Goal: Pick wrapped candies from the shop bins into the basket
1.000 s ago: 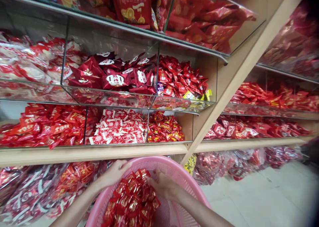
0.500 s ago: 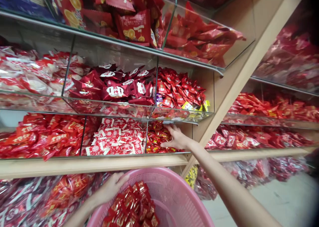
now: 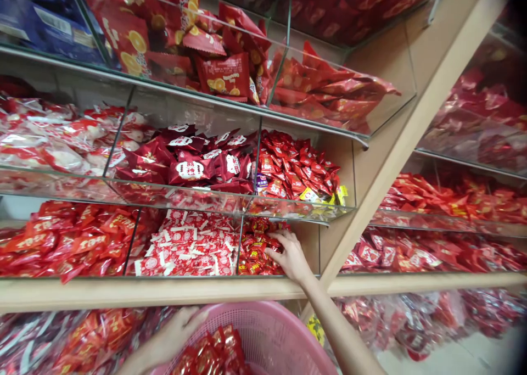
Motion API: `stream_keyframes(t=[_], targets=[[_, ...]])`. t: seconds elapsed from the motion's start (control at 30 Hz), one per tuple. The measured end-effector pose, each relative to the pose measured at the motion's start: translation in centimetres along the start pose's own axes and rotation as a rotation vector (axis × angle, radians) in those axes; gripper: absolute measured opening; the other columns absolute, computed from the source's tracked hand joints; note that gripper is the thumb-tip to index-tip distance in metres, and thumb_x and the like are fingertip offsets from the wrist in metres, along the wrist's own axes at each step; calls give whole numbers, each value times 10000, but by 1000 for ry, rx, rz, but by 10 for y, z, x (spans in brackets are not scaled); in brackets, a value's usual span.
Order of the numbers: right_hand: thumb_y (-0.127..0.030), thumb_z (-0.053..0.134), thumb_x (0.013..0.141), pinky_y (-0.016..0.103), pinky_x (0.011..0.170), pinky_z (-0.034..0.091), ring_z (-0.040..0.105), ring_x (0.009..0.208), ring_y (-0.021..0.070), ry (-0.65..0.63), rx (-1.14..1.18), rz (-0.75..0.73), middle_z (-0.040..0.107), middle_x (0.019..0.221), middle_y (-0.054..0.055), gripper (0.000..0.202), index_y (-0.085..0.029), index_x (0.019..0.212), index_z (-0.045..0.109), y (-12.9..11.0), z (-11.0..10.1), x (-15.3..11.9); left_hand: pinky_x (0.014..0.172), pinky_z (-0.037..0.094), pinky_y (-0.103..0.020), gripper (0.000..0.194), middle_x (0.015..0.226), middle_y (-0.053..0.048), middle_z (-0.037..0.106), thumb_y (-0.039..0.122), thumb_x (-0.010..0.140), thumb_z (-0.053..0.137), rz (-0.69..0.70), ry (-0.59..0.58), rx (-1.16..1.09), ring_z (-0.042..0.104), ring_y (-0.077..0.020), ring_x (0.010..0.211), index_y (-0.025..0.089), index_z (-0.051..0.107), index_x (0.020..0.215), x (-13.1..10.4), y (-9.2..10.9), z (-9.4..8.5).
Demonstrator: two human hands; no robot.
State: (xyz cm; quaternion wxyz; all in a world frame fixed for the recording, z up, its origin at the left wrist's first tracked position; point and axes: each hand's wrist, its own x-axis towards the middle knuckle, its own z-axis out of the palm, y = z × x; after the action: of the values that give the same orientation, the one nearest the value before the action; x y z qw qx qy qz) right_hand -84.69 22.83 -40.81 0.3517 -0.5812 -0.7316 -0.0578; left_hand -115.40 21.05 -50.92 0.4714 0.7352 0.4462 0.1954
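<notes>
My left hand [image 3: 181, 326] is closed over the left rim of a pink plastic basket [image 3: 284, 323], its fingertips partly hidden. Red and gold wrapped candies [image 3: 218, 353] are heaped inside the basket. Over the bottom-row compartment at the right end of the shelf, my right hand [image 3: 291, 257] reaches in with fingers apart and slightly curled. Its fingertips are at small red and yellow wrapped candies [image 3: 256, 254]; whether they touch, I cannot tell. Nothing shows in that hand. Red and white wrapped sweets [image 3: 185, 246] fill the compartment to its left.
Glass dividers split the shelves. A glass front panel [image 3: 288, 206] runs above my right hand, and a wooden post [image 3: 370, 183] stands to its right. The wooden shelf edge [image 3: 144, 294] lies above the basket. Bagged sweets [image 3: 94, 342] sit underneath.
The view has tilted up, so shelves and basket appear lower. My right hand's spread fingers have curled slightly over the red and yellow candies. My left hand stays on the basket rim.
</notes>
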Motion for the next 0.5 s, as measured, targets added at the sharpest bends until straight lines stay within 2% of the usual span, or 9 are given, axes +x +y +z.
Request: stream_keyframes(t=[0.1, 0.23, 0.4, 0.5], targets=[[-381, 588, 789, 419, 870, 412, 524, 1000, 249, 68, 43, -1, 599, 1068, 89, 307, -239, 1060, 609, -1, -1, 1, 1057, 224, -293, 694, 1316, -81, 446, 611, 811, 364, -17, -16, 12, 370, -240, 1228, 104, 489, 1268, -2, 1, 1], [-348, 584, 799, 406, 904, 410, 533, 1005, 237, 129, 143, -11, 603, 1055, 95, 267, -211, 1027, 607, -1, 0, 0, 1004, 296, -284, 615, 1165, -48, 567, 597, 826, 358, -30, -32, 7, 479, -222, 1099, 126, 574, 1156, -5, 3, 2], [-350, 536, 829, 387, 882, 437, 565, 970, 226, 170, 214, 2, 609, 1031, 93, 264, -212, 1048, 590, -2, -1, 0, 965, 314, -232, 575, 1134, -23, 580, 565, 846, 357, 9, -43, -21, 488, -190, 1073, 118, 570, 1139, -6, 4, 2], [-360, 527, 833, 382, 870, 445, 572, 951, 224, 172, 210, 9, 614, 1012, 92, 258, -212, 1029, 605, -1, -1, 0, 920, 340, -239, 598, 1079, -42, 592, 582, 841, 337, -15, -27, 13, 501, -197, 1019, 91, 578, 1084, -7, 3, 3]])
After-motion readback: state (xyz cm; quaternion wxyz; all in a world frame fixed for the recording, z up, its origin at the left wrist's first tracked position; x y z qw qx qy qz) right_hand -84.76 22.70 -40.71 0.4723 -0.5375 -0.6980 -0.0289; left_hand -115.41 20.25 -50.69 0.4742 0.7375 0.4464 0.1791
